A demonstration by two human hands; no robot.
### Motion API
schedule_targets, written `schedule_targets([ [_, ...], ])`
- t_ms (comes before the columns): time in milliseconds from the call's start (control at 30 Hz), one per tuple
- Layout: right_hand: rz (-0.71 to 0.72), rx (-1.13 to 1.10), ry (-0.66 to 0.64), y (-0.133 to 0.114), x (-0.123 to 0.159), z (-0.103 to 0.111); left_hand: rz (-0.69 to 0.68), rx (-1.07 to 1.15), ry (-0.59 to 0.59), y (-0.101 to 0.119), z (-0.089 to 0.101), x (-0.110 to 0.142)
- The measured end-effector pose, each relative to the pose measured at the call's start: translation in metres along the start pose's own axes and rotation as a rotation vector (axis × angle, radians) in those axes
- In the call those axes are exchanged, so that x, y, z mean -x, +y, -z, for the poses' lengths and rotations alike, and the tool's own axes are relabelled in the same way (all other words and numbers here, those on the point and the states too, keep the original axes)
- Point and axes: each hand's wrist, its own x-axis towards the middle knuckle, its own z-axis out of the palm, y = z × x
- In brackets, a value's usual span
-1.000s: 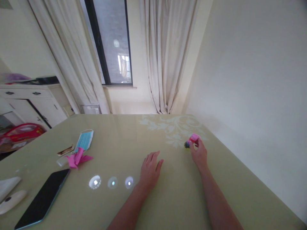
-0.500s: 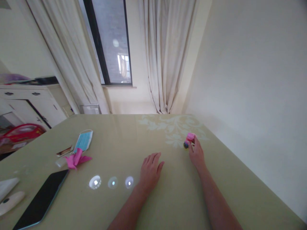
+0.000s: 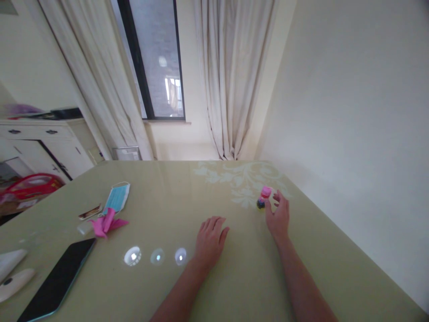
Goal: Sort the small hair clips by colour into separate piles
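The right hand [image 3: 279, 219], thumb and fingers parted, is just beside a small pink-and-dark object [image 3: 266, 193] on the greenish table [image 3: 248, 281]; whether the thumb touches it is unclear. The left hand [image 3: 211, 239] is palm down nearer the table's middle, fingers loosely extended. Farther left, a folded pink paper shape [image 3: 107, 222] lies against a blue face mask [image 3: 117, 198], with a dark-screened phone [image 3: 58, 277] nearer the camera. Beyond the table, pale curtains [image 3: 236, 76] flank a dark-framed window [image 3: 157, 58].
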Motion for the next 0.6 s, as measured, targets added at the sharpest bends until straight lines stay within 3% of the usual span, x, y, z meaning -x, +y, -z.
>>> schedule_targets([
  [100,0.034,-0.038,0.083,-0.029,0.01,0.003,-0.032,0.013,-0.021,0.004,0.007,-0.001],
  [133,0.06,-0.081,0.036,-0.04,0.016,0.002,-0.042,0.022,-0.041,0.005,0.008,-0.001],
  [333,0.205,-0.262,-0.561,-0.093,0.066,-0.02,-0.102,0.097,-0.221,0.008,0.007,0.002],
  [600,0.198,-0.336,-0.682,-0.101,0.08,-0.028,0.008,0.159,-0.389,0.004,-0.001,0.004],
])
